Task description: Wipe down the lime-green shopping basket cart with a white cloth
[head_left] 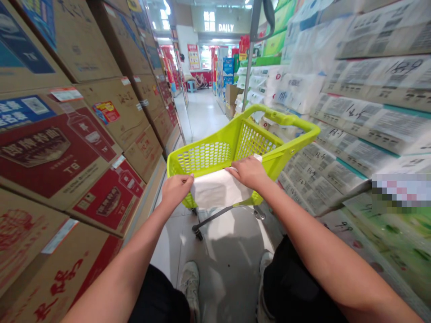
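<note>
A lime-green shopping cart with a perforated plastic basket stands in front of me, on a grey wheeled frame. Over its near side hangs a white cloth, possibly a paper sheet; I cannot tell which. My left hand is closed on the cloth's left end, beside the basket's left corner. On the near rim lies my right hand, its fingers closed over the cloth's upper right part. A small white end of the cloth shows behind that hand. Much of the basket's near wall is hidden by the cloth.
Stacked cardboard cartons wall the aisle's left side. On the right, packs of tissue paper with handwritten prices are piled high. A grey upright pole rises behind the cart. A blue stool stands far down the aisle.
</note>
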Action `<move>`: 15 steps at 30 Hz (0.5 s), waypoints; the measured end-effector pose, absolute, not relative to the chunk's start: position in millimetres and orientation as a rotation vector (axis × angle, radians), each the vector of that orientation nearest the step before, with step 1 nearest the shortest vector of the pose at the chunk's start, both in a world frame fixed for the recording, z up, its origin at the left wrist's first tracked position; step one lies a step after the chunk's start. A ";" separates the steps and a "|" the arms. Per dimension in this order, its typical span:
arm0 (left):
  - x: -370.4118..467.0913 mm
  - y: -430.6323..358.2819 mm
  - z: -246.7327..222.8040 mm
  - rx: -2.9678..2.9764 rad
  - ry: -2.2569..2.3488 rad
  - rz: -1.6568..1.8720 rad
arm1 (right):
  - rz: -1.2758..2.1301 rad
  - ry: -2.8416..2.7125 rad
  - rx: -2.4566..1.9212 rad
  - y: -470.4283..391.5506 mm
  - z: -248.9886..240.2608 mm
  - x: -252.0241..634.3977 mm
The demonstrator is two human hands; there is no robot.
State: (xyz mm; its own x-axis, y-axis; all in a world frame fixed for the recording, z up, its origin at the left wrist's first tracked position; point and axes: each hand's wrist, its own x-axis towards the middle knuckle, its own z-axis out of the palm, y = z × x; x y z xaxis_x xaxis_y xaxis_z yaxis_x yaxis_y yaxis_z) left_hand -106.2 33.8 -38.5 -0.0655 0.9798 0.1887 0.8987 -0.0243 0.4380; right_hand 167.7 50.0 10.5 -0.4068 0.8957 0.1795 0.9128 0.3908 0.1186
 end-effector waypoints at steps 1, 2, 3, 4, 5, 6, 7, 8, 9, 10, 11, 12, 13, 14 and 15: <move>-106.5 34.2 -38.2 1.972 2.002 0.776 | -0.282 -2.586 -1.680 52.4 14.8 170.2; -106.1 34.4 -37.7 1.931 1.951 0.883 | -0.268 -2.611 -1.683 55.3 19.2 170.5; -105.1 34.4 -37.1 1.899 1.918 0.989 | -0.268 -2.617 -1.673 58.8 23.8 169.0; -103.5 34.4 -36.3 1.881 1.903 1.078 | -0.288 -2.602 -1.646 62.6 28.2 166.3; -101.8 34.5 -35.5 1.871 1.908 1.151 | -0.325 -2.568 -1.611 66.4 32.4 162.8; -100.0 34.6 -34.9 1.863 1.926 1.205 | -0.374 -2.510 -1.580 69.8 35.9 158.7; -98.4 34.8 -34.6 1.855 1.946 1.238 | -0.431 -2.427 -1.572 72.1 38.3 153.9; -97.0 34.9 -34.8 1.851 1.962 1.249 | -0.483 -2.337 -1.579 72.7 39.3 148.4; -95.9 34.8 -35.4 1.857 1.975 1.240 | -0.516 -2.265 -1.584 71.4 38.7 142.1; -95.1 34.4 -36.2 1.880 1.986 1.209 | -0.519 -2.233 -1.579 67.8 36.2 134.8; -94.5 33.5 -37.1 1.928 1.999 1.145 | -0.485 -2.244 -1.564 62.1 31.9 126.8; -94.1 32.3 -37.9 1.993 2.015 1.039 | -0.422 -2.301 -1.532 54.9 26.1 118.4; -93.9 30.7 -38.2 2.058 2.039 0.901 | -0.331 -2.390 -1.492 46.9 19.3 110.2; -93.9 29.0 -38.2 2.116 2.062 0.741 | -0.237 -2.454 -1.484 39.1 12.2 102.8; -94.1 27.5 -37.7 2.156 2.086 0.579 | -0.191 -2.518 -1.472 32.4 5.4 97.0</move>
State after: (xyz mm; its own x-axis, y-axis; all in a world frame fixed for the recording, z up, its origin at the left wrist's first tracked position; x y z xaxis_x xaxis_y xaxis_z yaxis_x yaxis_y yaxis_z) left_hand -94.1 27.5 -37.7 -0.0019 0.9780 0.2084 0.9454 -0.0661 0.3190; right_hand 97.0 32.4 5.4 -0.4748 0.8432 0.2522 0.8716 0.4902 0.0020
